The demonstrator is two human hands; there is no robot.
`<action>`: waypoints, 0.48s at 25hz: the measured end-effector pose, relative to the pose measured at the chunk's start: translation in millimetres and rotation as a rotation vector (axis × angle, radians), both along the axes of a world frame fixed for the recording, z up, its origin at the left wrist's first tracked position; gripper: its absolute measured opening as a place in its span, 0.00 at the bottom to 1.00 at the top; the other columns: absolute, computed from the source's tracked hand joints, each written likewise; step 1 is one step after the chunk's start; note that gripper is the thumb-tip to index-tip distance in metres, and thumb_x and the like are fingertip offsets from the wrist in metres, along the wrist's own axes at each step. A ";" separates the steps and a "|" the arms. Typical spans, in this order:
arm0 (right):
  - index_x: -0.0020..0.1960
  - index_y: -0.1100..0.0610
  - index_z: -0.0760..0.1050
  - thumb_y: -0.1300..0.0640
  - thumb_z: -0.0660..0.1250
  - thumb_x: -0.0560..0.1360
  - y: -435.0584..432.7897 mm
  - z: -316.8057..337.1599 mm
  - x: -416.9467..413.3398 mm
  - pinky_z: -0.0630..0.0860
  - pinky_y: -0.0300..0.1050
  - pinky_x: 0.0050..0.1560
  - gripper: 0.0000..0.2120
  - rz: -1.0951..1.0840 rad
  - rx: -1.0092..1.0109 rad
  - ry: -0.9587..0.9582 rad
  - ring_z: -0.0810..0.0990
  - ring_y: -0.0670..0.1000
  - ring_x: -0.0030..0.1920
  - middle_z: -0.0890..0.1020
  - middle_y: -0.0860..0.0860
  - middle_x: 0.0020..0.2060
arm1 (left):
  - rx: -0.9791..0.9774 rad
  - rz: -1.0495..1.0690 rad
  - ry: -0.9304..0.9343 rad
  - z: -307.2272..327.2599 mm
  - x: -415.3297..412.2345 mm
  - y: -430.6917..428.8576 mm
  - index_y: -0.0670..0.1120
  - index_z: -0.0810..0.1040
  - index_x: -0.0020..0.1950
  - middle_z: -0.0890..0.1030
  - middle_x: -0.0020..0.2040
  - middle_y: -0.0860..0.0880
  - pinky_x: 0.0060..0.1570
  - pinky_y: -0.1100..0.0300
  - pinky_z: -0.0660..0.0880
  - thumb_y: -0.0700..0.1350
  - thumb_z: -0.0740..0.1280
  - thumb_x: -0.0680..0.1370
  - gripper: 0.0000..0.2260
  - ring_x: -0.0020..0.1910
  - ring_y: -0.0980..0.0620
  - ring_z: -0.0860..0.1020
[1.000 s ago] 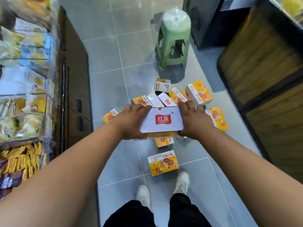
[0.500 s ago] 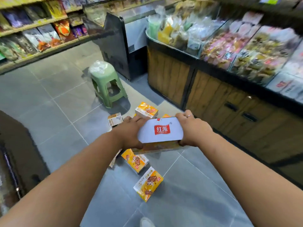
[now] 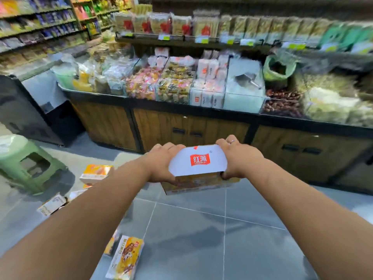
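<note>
Left hand [image 3: 159, 164] and right hand [image 3: 239, 158] grip the ends of a white box [image 3: 198, 160], fingers curled round it, above the floor [image 3: 201, 239]. Orange boxes [image 3: 125, 257] lie at seven o'clock of it, and a green stool [image 3: 22, 158] stands at nine.

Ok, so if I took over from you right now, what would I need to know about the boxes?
Left grip: holds the left end of the white-topped box, fingers curled round it.
Right grip: holds the right end the same way.
Where: the box is up in the air, in front of the snack counter.
Done: this box is off the floor.
Left: probably set it on the counter or a shelf, then gather the orange boxes lying on the floor near the green stool.
</note>
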State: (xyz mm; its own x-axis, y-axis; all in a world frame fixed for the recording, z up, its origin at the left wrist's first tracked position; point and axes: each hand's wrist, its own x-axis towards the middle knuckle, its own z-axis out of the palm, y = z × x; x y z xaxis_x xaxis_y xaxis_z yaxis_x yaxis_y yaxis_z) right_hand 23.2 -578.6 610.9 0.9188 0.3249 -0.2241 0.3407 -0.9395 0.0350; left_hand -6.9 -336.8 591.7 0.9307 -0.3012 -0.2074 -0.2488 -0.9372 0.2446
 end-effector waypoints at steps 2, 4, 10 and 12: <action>0.67 0.47 0.58 0.44 0.77 0.62 -64.7 3.5 -16.0 0.76 0.45 0.36 0.41 -0.094 0.017 0.007 0.72 0.50 0.37 0.66 0.52 0.61 | -0.023 -0.095 0.015 6.2 9.5 -61.8 0.58 0.53 0.75 0.66 0.67 0.52 0.67 0.47 0.66 0.56 0.75 0.66 0.44 0.63 0.47 0.65; 0.67 0.46 0.58 0.44 0.78 0.61 -129.7 5.4 -31.1 0.79 0.48 0.41 0.42 -0.199 0.043 0.020 0.77 0.52 0.43 0.66 0.52 0.61 | -0.036 -0.191 0.042 10.2 18.7 -126.5 0.60 0.54 0.74 0.67 0.65 0.53 0.65 0.48 0.66 0.56 0.76 0.66 0.43 0.62 0.49 0.65; 0.63 0.45 0.58 0.44 0.77 0.61 -277.9 -0.7 -76.3 0.74 0.44 0.35 0.39 -0.506 0.092 0.059 0.76 0.52 0.44 0.66 0.50 0.60 | -0.047 -0.486 0.089 7.6 47.0 -290.8 0.63 0.57 0.71 0.69 0.62 0.55 0.63 0.47 0.69 0.56 0.76 0.66 0.40 0.60 0.51 0.66; 0.63 0.46 0.58 0.44 0.76 0.60 -319.3 -5.0 -90.2 0.75 0.47 0.38 0.39 -0.606 0.101 0.069 0.75 0.53 0.44 0.65 0.51 0.59 | -0.043 -0.586 0.107 4.1 57.6 -342.8 0.63 0.57 0.71 0.69 0.62 0.55 0.64 0.48 0.68 0.56 0.76 0.67 0.40 0.60 0.51 0.65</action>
State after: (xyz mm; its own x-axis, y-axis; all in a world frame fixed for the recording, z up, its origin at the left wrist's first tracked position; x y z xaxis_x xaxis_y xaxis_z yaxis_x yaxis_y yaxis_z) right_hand -67.0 -897.8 605.9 0.9312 -0.2275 -0.2849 -0.2563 -0.9642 -0.0677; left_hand 50.7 -679.6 595.9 0.5815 -0.7684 -0.2674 -0.6933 -0.6400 0.3313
